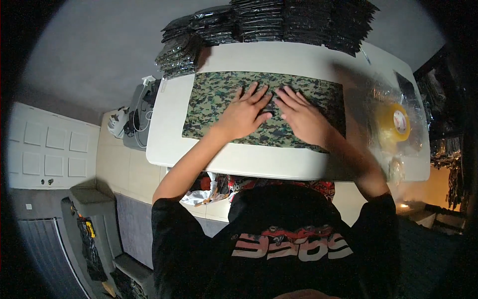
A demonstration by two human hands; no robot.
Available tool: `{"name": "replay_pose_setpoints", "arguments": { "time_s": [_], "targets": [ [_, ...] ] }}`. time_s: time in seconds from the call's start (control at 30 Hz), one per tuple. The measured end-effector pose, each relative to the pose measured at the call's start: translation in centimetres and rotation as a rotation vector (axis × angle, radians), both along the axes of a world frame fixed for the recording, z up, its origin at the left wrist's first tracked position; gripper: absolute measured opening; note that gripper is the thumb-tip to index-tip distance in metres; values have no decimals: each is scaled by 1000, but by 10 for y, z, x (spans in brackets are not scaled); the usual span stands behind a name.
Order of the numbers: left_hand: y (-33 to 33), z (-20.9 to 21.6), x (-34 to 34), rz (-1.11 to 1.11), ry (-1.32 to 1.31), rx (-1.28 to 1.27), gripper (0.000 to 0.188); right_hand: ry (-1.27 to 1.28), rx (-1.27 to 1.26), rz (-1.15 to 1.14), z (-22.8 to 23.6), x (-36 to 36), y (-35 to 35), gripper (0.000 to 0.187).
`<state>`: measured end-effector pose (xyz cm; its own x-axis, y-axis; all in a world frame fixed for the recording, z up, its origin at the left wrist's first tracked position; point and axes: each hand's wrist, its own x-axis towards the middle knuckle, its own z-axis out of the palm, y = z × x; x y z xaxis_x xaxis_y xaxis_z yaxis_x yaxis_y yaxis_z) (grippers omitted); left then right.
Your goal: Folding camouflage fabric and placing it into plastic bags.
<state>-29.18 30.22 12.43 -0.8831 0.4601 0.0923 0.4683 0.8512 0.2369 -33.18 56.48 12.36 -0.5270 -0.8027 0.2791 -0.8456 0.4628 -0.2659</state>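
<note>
A rectangular sheet of green digital-camouflage material lies flat across the middle of the white table. Resting on its left-centre part is my left hand, palm down with the fingers spread. My right hand lies on the sheet just to the right, fingers stretched toward the far left. The two hands are close together but apart, and neither grips anything. What the sheet is made of, and whether it is folded, I cannot tell.
Stacks of black plastic-wrapped packets line the white table's far edge, with a smaller stack at far left. To the right, a roll of clear yellowish tape sits by crumpled clear plastic. A dark flat object lies beyond it.
</note>
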Motion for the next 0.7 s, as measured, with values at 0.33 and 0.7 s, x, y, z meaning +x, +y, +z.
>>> {"name": "replay_pose_setpoints", "arguments": {
  "time_s": [0.33,0.7],
  "targets": [
    [-35,-8,3,133,98,-64,97,11,120,-210,-2,21,92,69],
    [-59,35,42,-6,281,215,42,11,-162,-166,-3,52,130,35]
  ]
}}
